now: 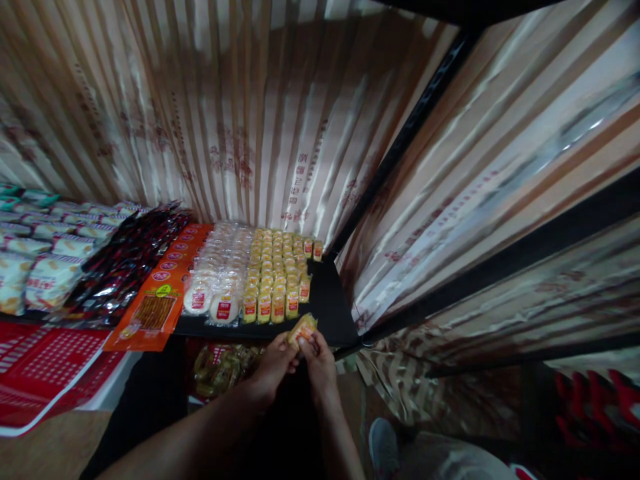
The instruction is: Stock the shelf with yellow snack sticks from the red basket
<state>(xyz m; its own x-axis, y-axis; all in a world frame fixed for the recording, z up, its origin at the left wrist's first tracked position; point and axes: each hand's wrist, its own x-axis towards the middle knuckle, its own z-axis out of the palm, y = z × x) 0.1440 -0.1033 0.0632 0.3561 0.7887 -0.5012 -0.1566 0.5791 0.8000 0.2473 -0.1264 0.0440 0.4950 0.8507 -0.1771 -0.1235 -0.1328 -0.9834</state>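
Between my two hands, just in front of the shelf edge, is a small yellow wrapped snack [303,329] with red print. My left hand [278,357] pinches its left end. The fingers of my right hand [317,353] close on its right side, thumb on the wrapper. Behind it, rows of similar yellow wrapped snacks [273,277] stand on the black shelf [333,303]. Left of these rows lie clear packets of round white crackers [223,308], then an orange snack bag [159,312].
Dark shiny packets [123,267] and white snack bags [53,283] fill the shelf's left part. A red basket [40,373] stands below at left; yellowish packets [220,367] lie under the shelf. Black metal posts [400,147] and draped curtains [225,100] enclose the right and back. A shoe [384,447] shows below.
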